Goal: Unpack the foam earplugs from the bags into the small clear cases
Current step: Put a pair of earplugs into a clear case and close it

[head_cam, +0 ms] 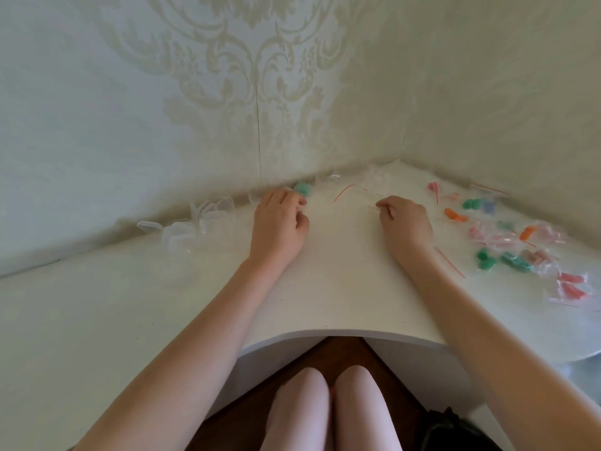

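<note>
While the left hand [279,216] touches a green-filled case [302,189] at the tabletop's [325,288] far edge, its grasp is unclear. The right hand [405,222] pinches an empty bag [374,193].

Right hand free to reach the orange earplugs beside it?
Probably yes. The right hand lies just left of the orange earplugs, with bare table between, though its fingers seem to pinch a clear bag.

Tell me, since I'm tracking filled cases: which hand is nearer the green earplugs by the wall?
Left. The left hand has its fingertips right beside the green earplugs; the right hand is well off to their right.
</note>
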The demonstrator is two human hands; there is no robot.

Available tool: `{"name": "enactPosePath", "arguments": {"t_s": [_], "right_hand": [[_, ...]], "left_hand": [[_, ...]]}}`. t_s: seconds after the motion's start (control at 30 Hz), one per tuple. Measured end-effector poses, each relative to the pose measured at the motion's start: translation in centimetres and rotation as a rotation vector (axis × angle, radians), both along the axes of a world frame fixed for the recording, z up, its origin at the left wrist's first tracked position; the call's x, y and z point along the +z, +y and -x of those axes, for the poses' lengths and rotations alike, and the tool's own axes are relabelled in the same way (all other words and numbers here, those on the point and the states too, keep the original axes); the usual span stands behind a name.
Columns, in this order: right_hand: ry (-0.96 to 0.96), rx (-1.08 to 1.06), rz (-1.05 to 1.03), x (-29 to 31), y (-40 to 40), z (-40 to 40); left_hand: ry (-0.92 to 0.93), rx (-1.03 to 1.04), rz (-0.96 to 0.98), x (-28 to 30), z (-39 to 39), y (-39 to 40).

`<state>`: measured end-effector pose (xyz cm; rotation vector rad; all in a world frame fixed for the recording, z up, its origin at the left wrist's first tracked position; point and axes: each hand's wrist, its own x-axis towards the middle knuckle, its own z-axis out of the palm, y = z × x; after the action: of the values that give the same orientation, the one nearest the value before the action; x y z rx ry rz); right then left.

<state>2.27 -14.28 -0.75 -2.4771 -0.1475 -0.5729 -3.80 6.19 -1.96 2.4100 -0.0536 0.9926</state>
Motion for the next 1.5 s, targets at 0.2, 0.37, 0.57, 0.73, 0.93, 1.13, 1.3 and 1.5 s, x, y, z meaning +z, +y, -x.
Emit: {"name": "enactPosePath", "arguments": {"t_s": [0.2,0.37,0.57,0.73,0.93,1.13,1.3,1.5], "right_hand": [[-0.166,0.209,-0.489,1.3,3.8,3.6],[-0.061,0.425,-0.490,0.7,5.0,4.9],[-0.098,0.527,-0.380,0.3,5.0,4.6],[-0.121,0.512,-0.313,-0.4,4.9,4.3],[-0.165,0.481,-0.215,-0.8,4.9,4.2],[-0.167,0.477,-0.115,-1.0,5.0,4.1],[-0.128,0.476,-0.130,-0.9,5.1,4.1],[0.035,0.513,-0.456,-0.1,5.0,4.5]], "left_hand": [[0.393,-0.418,0.820,1.9,1.6,-3.0],[0.476,-0.495,1.283,2.2,1.5,-3.1],[0.501,-0.552,1.333,2.0,1.3,-2.6],[0.481,-0.533,1.296,2.0,1.2,-2.6],[0.374,-0.334,1.093,1.7,1.3,-2.3],[0.374,-0.309,1.218,1.9,1.3,-2.0],[0.363,-0.329,1.224,2.0,1.3,-2.1],[0.399,-0.425,1.154,1.8,1.4,-2.2]]}}
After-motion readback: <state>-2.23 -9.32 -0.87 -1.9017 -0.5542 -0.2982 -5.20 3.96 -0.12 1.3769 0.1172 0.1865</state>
